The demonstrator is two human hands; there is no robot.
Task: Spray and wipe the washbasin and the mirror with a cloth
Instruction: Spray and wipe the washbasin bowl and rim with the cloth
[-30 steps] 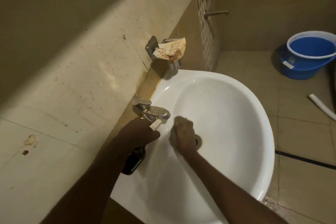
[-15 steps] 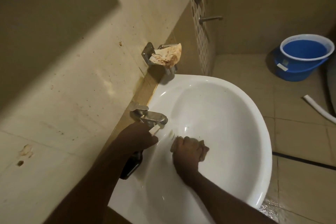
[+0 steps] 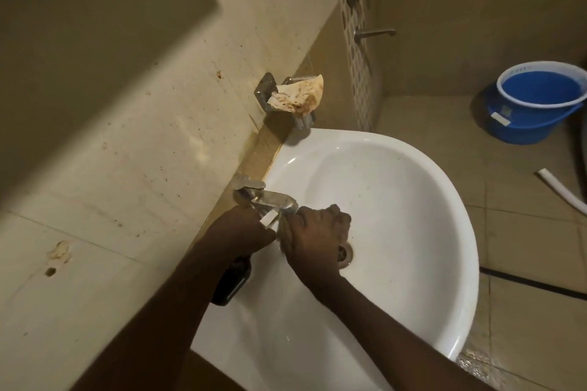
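Basin (image 3: 413, 200): white, wall-mounted. My left hand (image 3: 241, 232): fingers curled tight round dark spray bottle (image 3: 230, 282), just below tap (image 3: 266, 198). My right hand (image 3: 314, 238): fist closed on cloth (image 3: 286, 232), pressed inside bowl beside drain (image 3: 344, 255)

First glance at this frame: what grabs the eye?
The white washbasin fills the centre, with both hands meeting just under its metal tap: the right hand is pressed into the bowl beside the drain, while the left hand grips a dark bottle. Next comes the blue bucket on the floor at far right, then the stained cloth on the wall holder above the basin.
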